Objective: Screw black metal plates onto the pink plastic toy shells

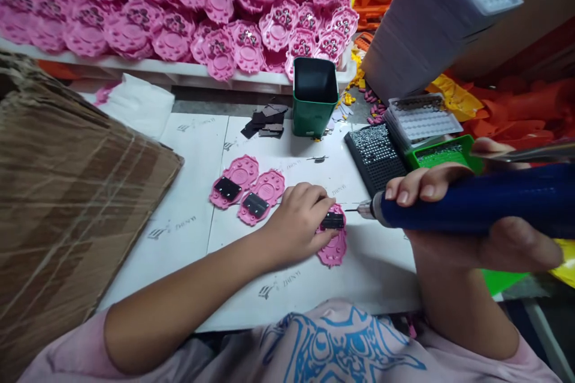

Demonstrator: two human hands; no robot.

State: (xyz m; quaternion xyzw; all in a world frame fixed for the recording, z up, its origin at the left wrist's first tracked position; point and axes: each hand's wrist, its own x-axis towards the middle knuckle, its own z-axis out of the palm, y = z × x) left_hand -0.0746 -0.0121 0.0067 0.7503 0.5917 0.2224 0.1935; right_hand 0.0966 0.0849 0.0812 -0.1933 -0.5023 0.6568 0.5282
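Note:
My left hand (299, 221) presses on a pink plastic piece (332, 251) lying on the white work surface, its fingers closed around the edge of the piece and a black plate (332, 220) on it. In my right hand (476, 215) is a blue electric screwdriver (494, 200), held sideways, its thin bit pointing left, close to the black plate; whether it touches cannot be made out. Left of my left hand lie two more pink pieces (242, 172) (271, 185), each bearing a black plate (227, 189) (256, 205).
A green bin (313, 111) stands behind dark loose plates (267, 119). Screws fill a black tray (377, 152) and a green tray (449, 152) at right. A cardboard box (81, 191) blocks the left. Many pink pieces fill a white crate (179, 69) at the back.

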